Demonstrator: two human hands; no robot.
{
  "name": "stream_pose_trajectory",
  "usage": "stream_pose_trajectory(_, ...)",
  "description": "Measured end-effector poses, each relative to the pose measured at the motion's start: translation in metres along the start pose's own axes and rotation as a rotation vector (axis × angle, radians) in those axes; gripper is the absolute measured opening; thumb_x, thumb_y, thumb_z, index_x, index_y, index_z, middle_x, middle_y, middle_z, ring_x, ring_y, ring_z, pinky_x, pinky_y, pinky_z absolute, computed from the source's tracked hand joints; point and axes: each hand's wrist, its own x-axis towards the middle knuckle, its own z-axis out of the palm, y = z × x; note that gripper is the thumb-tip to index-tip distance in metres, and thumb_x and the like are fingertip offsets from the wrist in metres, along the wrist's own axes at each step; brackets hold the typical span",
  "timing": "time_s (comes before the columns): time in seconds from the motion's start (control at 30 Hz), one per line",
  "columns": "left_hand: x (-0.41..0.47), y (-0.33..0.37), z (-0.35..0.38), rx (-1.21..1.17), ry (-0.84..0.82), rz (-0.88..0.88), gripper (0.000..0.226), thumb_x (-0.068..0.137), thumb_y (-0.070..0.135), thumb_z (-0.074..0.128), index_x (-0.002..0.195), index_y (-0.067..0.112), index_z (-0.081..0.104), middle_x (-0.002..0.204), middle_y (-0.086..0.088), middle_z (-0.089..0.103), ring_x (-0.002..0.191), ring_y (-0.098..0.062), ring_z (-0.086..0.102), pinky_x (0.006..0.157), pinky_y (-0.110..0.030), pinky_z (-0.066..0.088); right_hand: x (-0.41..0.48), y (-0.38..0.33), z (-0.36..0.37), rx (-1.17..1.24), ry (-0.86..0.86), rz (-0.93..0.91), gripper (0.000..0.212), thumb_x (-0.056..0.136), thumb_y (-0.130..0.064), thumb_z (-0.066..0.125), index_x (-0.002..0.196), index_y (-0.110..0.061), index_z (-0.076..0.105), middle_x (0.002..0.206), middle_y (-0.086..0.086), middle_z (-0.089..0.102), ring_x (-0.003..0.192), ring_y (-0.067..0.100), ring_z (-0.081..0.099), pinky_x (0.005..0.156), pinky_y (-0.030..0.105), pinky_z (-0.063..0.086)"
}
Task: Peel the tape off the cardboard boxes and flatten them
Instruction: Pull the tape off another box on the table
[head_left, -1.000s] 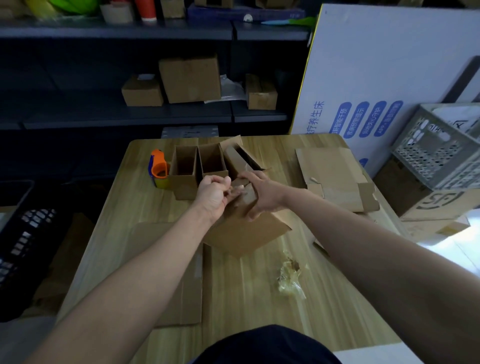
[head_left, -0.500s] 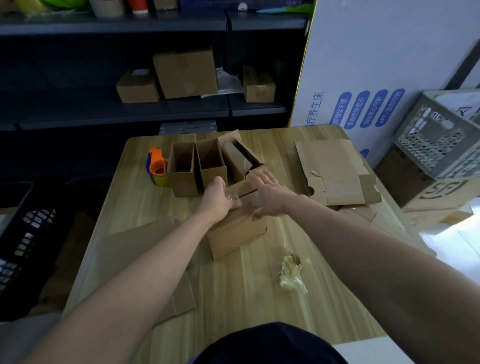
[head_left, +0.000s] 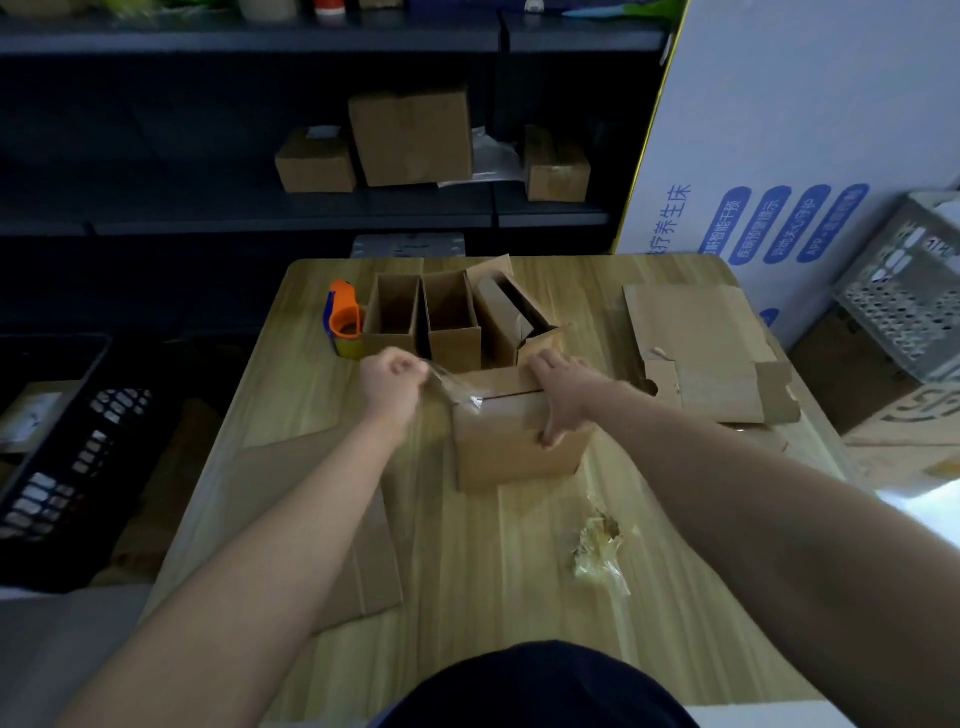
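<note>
- The left hand (head_left: 390, 382) is a closed fist, pinching a strip of clear tape (head_left: 451, 388) stretched taut from the box's top-left corner.
- The brown cardboard box (head_left: 511, 441) stands mid-table (head_left: 519, 571), top flaps closed along a seam.
- The right hand (head_left: 563, 392) clamps its right edge, fingers over the top, thumb on the front.
- Behind it stand three opened boxes (head_left: 449, 317).

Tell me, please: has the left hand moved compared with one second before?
Yes. The left hand moved leftward, away from the right hand, toward the orange tape dispenser, pulling tape.
</note>
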Motion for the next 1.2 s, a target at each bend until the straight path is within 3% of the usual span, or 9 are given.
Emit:
stream_pose_trajectory(0.07,0.007,-0.007,-0.014,-0.088,0.101,-0.110,0.018,0.083,-0.001,0.063,0.079,0.016,0.057,0.091,0.000,0.060,0.086,-0.016,0.057,0.075,-0.025,0.049,-0.004,0.017,-0.001,-0.015,0.001,0.069,0.123,0.056,-0.050,0.084,0.149,-0.017,0.010,0.150,0.007,0.022,0.139,0.029,0.021,0.117,0.048,0.012)
stream_pose_trajectory(0.13,0.008,-0.011,-0.011,-0.055,0.126,-0.168,0.032,0.083,-0.008,0.060,0.103,0.017,0.059,0.108,-0.002,0.058,0.095,-0.017,0.056,0.075,-0.024,0.050,-0.003,0.020,0.000,-0.026,0.000,0.101,0.124,0.057,-0.051,0.083,0.149,-0.017,0.008,0.151,0.006,0.021,0.142,0.029,0.016,0.116,0.052,0.007)
stream_pose_trajectory(0.27,-0.002,-0.017,0.012,0.157,0.078,-0.009,0.061,0.087,-0.007,0.053,0.136,0.026,0.038,0.111,0.002,0.053,0.099,-0.014,0.055,0.073,-0.024,0.049,0.005,0.002,0.009,-0.019,-0.010,0.041,0.126,0.062,-0.052,0.080,0.150,-0.022,-0.005,0.158,0.003,0.005,0.145,0.027,-0.004,0.112,0.056,-0.005)
stream_pose_trajectory(0.4,-0.008,-0.027,0.028,0.518,0.025,0.153,0.023,0.088,0.000,0.057,0.107,0.012,0.063,0.112,-0.007,0.055,0.113,-0.025,0.050,0.088,-0.031,0.040,0.009,-0.010,0.015,0.051,0.014,0.036,0.125,0.063,-0.054,0.078,0.150,-0.024,-0.007,0.157,0.002,0.005,0.145,0.028,-0.006,0.111,0.056,-0.006)
stream_pose_trajectory(0.5,-0.011,-0.025,0.038,0.441,-0.046,0.155,0.014,0.088,-0.004,0.055,0.092,0.003,0.067,0.111,-0.006,0.047,0.104,-0.021,0.049,0.084,-0.018,0.035,0.010,-0.011,0.012,0.060,0.027,0.038,0.124,0.061,-0.053,0.080,0.150,-0.023,-0.001,0.155,0.003,0.011,0.144,0.027,0.000,0.113,0.056,-0.003)
stream_pose_trajectory(0.7,-0.022,-0.010,0.038,0.107,-0.206,0.007,0.046,0.088,0.002,0.057,0.131,0.016,0.051,0.131,-0.005,0.052,0.113,-0.013,0.048,0.085,-0.020,0.044,0.009,-0.014,0.009,0.055,0.020,0.054,0.126,0.059,-0.051,0.082,0.151,-0.021,0.001,0.154,0.003,0.013,0.144,0.028,0.004,0.114,0.057,0.000)
stream_pose_trajectory(0.87,-0.021,0.001,0.040,-0.120,-0.288,-0.131,0.065,0.083,0.018,0.064,0.140,0.023,0.034,0.132,-0.007,0.046,0.119,-0.022,0.046,0.099,-0.036,0.040,0.008,-0.018,0.011,0.067,0.038,0.074,0.125,0.060,-0.050,0.083,0.151,-0.021,0.002,0.154,0.003,0.012,0.144,0.027,0.003,0.114,0.056,-0.001)
stream_pose_trajectory(0.97,-0.018,-0.006,0.040,0.012,-0.247,-0.149,0.073,0.079,0.025,0.074,0.138,0.021,0.031,0.124,-0.004,0.048,0.111,-0.019,0.050,0.086,-0.028,0.040,0.007,-0.017,0.011,0.061,0.048,0.072,0.124,0.060,-0.050,0.083,0.151,-0.021,0.003,0.154,0.003,0.013,0.144,0.027,0.003,0.114,0.056,0.000)
stream_pose_trajectory(1.2,-0.009,0.000,0.037,0.364,-0.057,0.177,0.053,0.076,0.015,0.077,0.123,0.021,0.054,0.118,-0.001,0.034,0.106,-0.015,0.041,0.092,-0.022,0.039,0.008,-0.015,0.013,0.078,0.052,0.068,0.125,0.059,-0.050,0.083,0.150,-0.022,0.002,0.154,0.003,0.012,0.144,0.028,0.002,0.113,0.056,-0.002)
